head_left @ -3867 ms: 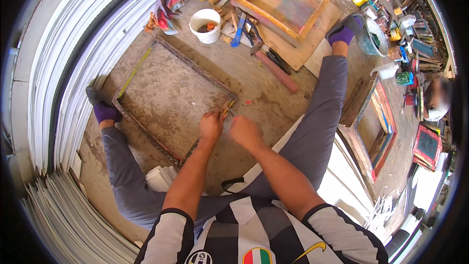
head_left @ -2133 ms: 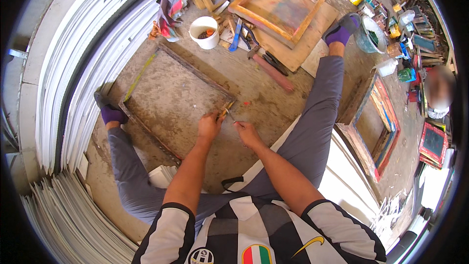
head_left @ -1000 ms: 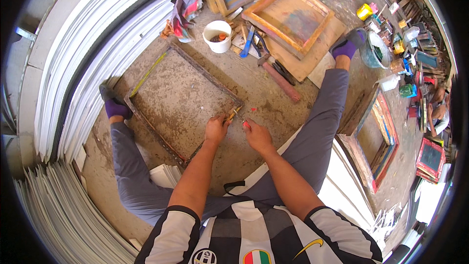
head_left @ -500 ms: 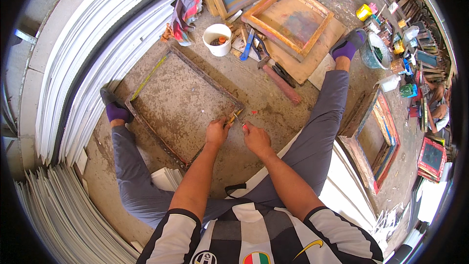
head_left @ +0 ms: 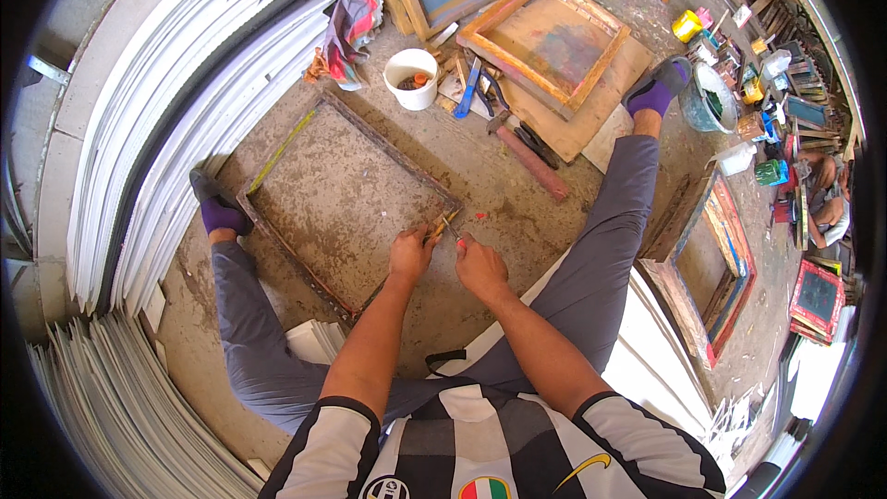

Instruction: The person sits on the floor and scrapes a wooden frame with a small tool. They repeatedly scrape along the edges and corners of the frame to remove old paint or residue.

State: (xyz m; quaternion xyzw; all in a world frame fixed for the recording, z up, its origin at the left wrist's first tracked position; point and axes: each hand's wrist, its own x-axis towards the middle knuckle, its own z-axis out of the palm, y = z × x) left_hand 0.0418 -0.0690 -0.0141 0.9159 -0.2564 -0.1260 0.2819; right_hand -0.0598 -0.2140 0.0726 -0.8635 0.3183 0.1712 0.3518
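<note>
The person sits on the floor [head_left: 517, 194] with legs spread, and a wooden frame [head_left: 346, 194] lies flat between them, its near corner at the centre of the view. The left hand [head_left: 411, 254] grips that corner, fingers closed on the wood. The right hand [head_left: 479, 263] sits just beside it at 3 o'clock, closed on a thin tool [head_left: 451, 226] whose tip points toward the corner; the two hands are close together but not touching. What kind of tool it is cannot be told.

At 12 o'clock from the frame stands a white bucket [head_left: 412, 79], with a blue tool [head_left: 468, 92] and pliers [head_left: 534, 140] lying to its right. A reddish bar [head_left: 531, 162] lies at 2 o'clock from the hands. Beyond, at 1 o'clock, a second frame [head_left: 545, 37] rests on a board [head_left: 591, 102]. A bunched rag [head_left: 349, 32] lies at 11 o'clock from the bucket, against a stack of white sheets [head_left: 185, 102] that runs down the left edge. A third frame [head_left: 711, 268] leans at 3 o'clock beyond the right leg. A green tub [head_left: 707, 97] stands near the right foot.
</note>
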